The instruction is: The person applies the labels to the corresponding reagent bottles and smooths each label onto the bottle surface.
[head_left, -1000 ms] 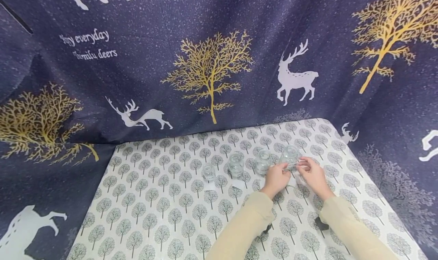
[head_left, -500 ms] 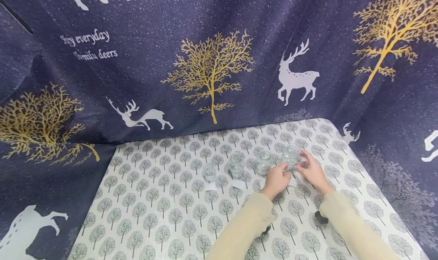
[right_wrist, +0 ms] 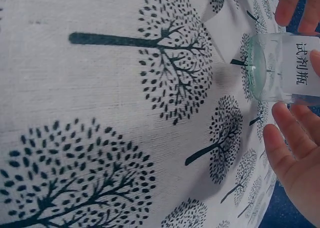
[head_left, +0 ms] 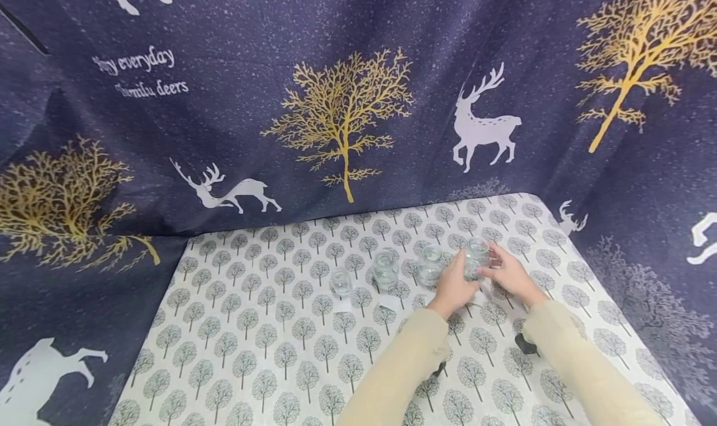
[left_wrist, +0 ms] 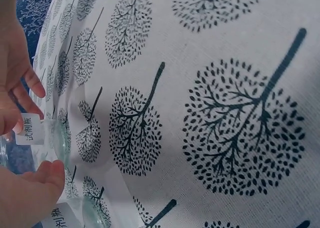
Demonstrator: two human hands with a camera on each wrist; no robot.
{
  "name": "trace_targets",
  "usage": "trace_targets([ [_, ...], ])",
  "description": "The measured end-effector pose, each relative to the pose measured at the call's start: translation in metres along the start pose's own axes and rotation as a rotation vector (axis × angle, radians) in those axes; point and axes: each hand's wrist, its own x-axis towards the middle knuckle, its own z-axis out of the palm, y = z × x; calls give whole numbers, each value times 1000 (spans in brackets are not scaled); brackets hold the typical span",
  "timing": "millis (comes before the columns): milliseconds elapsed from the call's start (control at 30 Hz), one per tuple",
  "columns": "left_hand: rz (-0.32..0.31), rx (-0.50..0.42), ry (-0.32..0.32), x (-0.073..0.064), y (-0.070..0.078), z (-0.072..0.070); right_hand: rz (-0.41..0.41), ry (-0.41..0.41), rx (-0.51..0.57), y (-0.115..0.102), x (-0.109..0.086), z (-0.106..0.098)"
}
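Observation:
The rightmost clear glass reagent bottle stands between both hands, with a white label in printed characters on its front. My right hand holds its right side, the thumb on the label and the fingers toward the back. On the other side, my left hand touches the glass with its index finger stretched up along it and the thumb pointing right, low in front. Just left stands another glass bottle; its label partly shows in the left wrist view.
Farther left in the row stand a glass bottle and a smaller one. White paper slips lie in front of them. A tree-print cloth covers the table, and a dark blue deer-print curtain rises behind and at the sides.
My left index finger has moved from the front of the label up along the bottle's left side. My right fingers have moved further around the right side, with the thumb now on the front.

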Motion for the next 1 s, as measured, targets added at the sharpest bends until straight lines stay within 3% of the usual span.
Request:
trace_targets([
  [333,18,-4,98,2,-4,8,-63,61,-12,6,-8,2],
  [700,67,271,230,3,-1,14,-48,61,-91,5,-16,-1],
  [833,97,339,231,2,-1,11,-54,55,-98,6,-17,-1],
  [1000,140,406,189,1,-3,6,-58,49,-95,9,-18,-2],
])
